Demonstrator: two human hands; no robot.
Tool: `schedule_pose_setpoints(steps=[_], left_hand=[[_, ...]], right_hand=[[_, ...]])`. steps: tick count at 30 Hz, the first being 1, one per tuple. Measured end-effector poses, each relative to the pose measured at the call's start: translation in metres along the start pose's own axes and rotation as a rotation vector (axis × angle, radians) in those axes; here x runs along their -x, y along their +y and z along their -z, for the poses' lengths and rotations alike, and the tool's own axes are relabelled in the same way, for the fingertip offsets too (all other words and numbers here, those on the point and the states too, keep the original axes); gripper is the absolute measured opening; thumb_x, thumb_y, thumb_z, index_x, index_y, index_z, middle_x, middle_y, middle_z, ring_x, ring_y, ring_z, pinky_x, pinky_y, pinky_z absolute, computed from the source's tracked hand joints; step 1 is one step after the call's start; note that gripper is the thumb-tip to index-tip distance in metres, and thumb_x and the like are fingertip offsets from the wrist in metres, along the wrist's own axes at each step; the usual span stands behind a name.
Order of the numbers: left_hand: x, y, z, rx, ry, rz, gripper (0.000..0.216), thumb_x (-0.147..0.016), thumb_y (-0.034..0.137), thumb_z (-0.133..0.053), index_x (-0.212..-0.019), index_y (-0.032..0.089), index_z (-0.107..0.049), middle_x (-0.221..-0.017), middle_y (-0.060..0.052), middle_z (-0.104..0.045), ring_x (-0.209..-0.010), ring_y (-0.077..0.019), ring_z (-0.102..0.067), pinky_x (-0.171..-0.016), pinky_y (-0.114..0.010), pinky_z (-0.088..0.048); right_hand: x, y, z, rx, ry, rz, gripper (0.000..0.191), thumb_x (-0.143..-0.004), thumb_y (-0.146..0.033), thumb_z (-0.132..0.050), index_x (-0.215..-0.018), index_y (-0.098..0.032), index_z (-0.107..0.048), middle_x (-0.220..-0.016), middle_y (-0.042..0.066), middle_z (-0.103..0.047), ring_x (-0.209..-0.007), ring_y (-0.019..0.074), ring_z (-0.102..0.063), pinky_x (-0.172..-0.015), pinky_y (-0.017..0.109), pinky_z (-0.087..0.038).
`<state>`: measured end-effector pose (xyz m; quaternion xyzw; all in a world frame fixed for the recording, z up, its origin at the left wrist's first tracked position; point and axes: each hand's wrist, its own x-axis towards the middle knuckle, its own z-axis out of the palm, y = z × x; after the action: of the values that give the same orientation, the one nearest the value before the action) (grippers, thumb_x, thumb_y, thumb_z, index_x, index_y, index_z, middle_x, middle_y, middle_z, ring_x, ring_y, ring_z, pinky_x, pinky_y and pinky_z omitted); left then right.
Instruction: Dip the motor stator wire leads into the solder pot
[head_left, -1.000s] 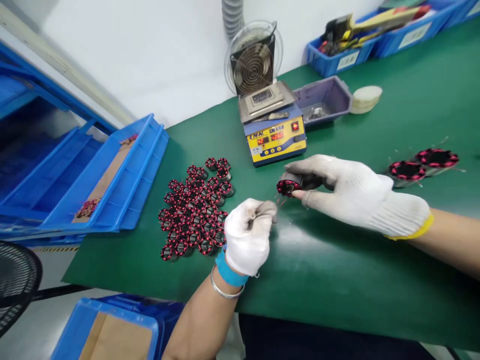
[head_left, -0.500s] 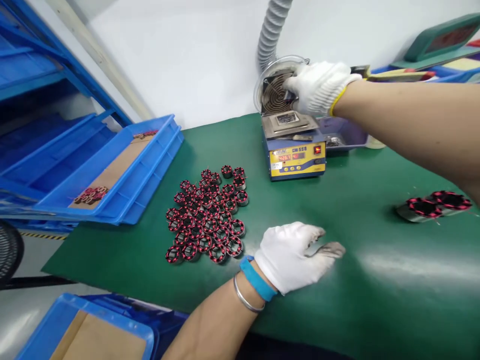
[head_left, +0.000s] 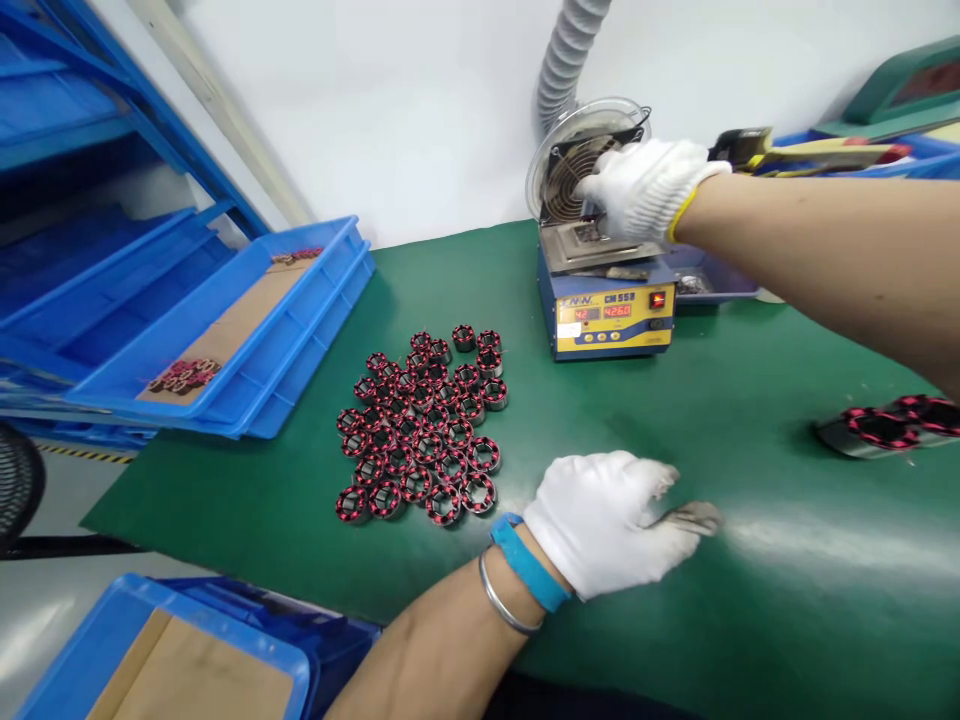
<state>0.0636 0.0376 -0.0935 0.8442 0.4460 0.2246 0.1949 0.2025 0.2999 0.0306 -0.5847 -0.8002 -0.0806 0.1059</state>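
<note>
My left hand [head_left: 611, 520], in a white glove, lies flat on the green mat [head_left: 750, 620] with its fingers stretched out and nothing in them. It rests just right of a cluster of several small red-wound stators [head_left: 424, 440]. My right hand [head_left: 645, 185], also gloved, reaches over the top of the blue and yellow solder pot [head_left: 609, 300]. Its fingers curl down onto the pot's plate and close on a stator, of which only a dark bit shows beneath them.
A fume fan [head_left: 574, 165] with a grey hose [head_left: 564, 55] stands behind the pot. Two larger red-wound stators [head_left: 889, 425] lie at the right edge. Blue trays [head_left: 247, 330] sit on the left, a blue bin [head_left: 180, 650] below the table edge, a grey tray [head_left: 712, 285] behind the pot.
My right hand carried the stator from in front of me up to the solder pot and has lowered onto its plate. My left hand opened and settled flat on the mat.
</note>
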Motion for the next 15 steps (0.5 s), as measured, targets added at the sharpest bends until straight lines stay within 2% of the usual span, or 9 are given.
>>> schedule_pose_setpoints(steps=[2,5,9,12,15], left_hand=[[0.000,-0.003,-0.002,0.033,0.061,-0.013,0.031,-0.086,0.047,-0.066,-0.100,0.020,-0.072,-0.088,-0.007,-0.077,-0.085,-0.0257,-0.075,-0.074,-0.036,-0.062],[-0.001,-0.007,-0.004,0.100,0.195,0.016,0.044,-0.086,0.051,-0.067,-0.114,0.018,-0.069,-0.099,-0.009,-0.078,-0.092,-0.0263,-0.075,-0.083,-0.039,-0.063],[-0.001,-0.009,-0.006,0.195,0.314,0.146,0.052,-0.082,0.052,-0.071,-0.122,0.019,-0.065,-0.103,-0.009,-0.077,-0.094,-0.0261,-0.073,-0.089,-0.041,-0.062],[-0.003,-0.009,-0.008,0.374,0.405,0.248,0.063,-0.080,0.045,-0.075,-0.134,0.017,-0.057,-0.116,-0.012,-0.075,-0.096,-0.0260,-0.074,-0.089,-0.041,-0.062],[-0.005,-0.010,-0.009,0.586,0.498,0.328,0.062,-0.083,0.036,-0.074,-0.138,0.018,-0.052,-0.129,-0.013,-0.071,-0.094,-0.0233,-0.075,-0.085,-0.037,-0.063]], right_hand=[[0.005,-0.003,0.010,-0.009,0.005,-0.024,0.052,-0.084,-0.026,-0.055,-0.127,0.001,-0.065,-0.148,0.019,-0.049,-0.146,0.0301,-0.035,-0.111,0.033,-0.034],[0.015,-0.008,0.028,0.001,0.034,-0.109,0.067,-0.082,-0.046,-0.056,-0.129,0.001,-0.065,-0.142,0.018,-0.055,-0.139,0.0308,-0.045,-0.107,0.036,-0.036],[0.044,-0.021,0.044,-0.060,0.056,-0.224,0.070,-0.076,-0.062,-0.065,-0.124,-0.010,-0.073,-0.116,0.010,-0.072,-0.117,0.0286,-0.064,-0.099,0.039,-0.045],[0.081,-0.033,0.034,-0.281,0.003,-0.253,0.065,-0.074,-0.059,-0.074,-0.126,-0.019,-0.074,-0.101,0.006,-0.075,-0.100,0.0239,-0.070,-0.094,0.041,-0.051],[0.122,-0.043,0.002,-0.611,-0.019,-0.070,0.067,-0.073,-0.049,-0.080,-0.133,-0.020,-0.070,-0.110,0.008,-0.074,-0.097,0.0221,-0.071,-0.092,0.038,-0.056]])
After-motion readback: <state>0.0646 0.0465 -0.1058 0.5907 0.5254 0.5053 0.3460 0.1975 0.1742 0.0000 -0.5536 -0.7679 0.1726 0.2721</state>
